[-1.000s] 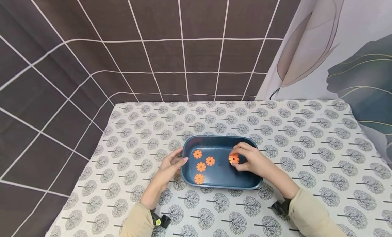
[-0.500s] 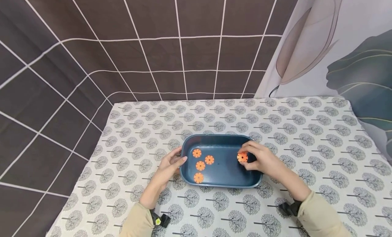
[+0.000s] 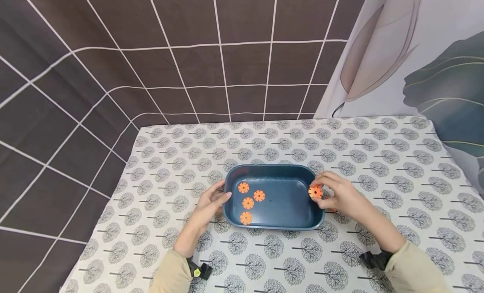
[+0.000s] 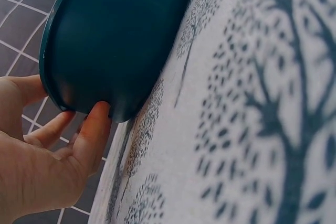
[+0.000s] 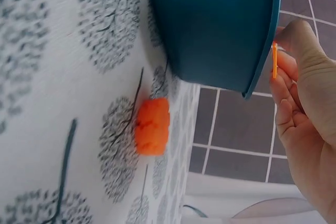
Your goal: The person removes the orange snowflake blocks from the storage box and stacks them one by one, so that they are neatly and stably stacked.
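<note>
A dark blue oblong plastic basin [image 3: 280, 228] sits on the table, with several flat orange notched discs [image 3: 248, 203] lying at the left of its floor. My left hand [image 3: 209, 204] holds the basin's left end, thumb over the rim and other fingers outside the wall. Between thumb and fingers of my right hand [image 3: 338, 194] is another orange notched disc [image 3: 315, 192], raised over the basin's right rim; the right wrist view shows this disc [image 5: 274, 60] edge-on. Below that hand, outside the basin, a short stack of orange discs [image 5: 153, 127] stands on the cloth.
A white tablecloth [image 3: 181, 158] with grey tree prints covers the table. Behind and to the left hangs a dark curtain [image 3: 196, 66] with white grid lines. A pale leaf-patterned curtain [image 3: 416, 74] hangs at the back right.
My right hand has moved right with its orange disc, from over the basin's floor to its right rim. The left hand keeps its hold at the left end.
</note>
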The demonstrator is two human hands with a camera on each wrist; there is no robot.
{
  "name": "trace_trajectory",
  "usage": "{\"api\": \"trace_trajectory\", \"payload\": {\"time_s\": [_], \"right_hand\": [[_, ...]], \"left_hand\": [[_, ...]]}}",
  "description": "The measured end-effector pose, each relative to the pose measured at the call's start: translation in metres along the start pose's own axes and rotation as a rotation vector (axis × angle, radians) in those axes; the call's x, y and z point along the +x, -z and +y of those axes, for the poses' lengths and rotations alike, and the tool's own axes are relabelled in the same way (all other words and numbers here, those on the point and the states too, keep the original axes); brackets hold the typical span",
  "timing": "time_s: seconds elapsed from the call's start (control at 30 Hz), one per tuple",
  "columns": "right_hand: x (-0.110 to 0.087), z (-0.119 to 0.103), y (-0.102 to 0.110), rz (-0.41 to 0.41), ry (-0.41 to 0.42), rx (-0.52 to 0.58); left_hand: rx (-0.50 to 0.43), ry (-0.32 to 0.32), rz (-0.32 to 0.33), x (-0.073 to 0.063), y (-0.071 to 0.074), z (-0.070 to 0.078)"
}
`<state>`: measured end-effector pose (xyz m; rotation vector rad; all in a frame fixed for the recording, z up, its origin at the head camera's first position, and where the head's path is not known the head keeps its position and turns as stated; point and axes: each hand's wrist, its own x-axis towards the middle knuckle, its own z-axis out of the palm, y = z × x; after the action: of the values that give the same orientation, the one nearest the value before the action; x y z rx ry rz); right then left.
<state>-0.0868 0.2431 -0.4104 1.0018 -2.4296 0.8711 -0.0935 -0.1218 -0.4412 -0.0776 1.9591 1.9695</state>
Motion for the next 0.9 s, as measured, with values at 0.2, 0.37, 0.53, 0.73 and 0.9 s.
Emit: {"api": "trace_trajectory", "payload": {"time_s": [0.2, 0.37, 0.53, 0.73, 0.9], "right_hand": [[-0.008, 0.001, 0.004, 0.008, -0.009, 0.012], [-0.015, 0.002, 0.008, 0.001, -0.061, -0.018], [-0.023, 0.003, 0.012, 0.011, -0.103, -0.056], [-0.033, 0.003, 0.012, 0.019, -0.12, -0.083], [-0.04, 0.005, 0.011, 0.026, -0.135, -0.108]], "left_hand": [[0.008, 0.011, 0.002, -0.001, 0.001, -0.001], [0.009, 0.01, 0.009, -0.002, 0.001, -0.001], [-0.007, 0.006, 0.001, -0.001, 0.001, -0.001], [-0.02, 0.003, -0.009, 0.0, 0.0, -0.002], [-0.016, 0.003, -0.007, 0.001, 0.001, -0.001]]}}
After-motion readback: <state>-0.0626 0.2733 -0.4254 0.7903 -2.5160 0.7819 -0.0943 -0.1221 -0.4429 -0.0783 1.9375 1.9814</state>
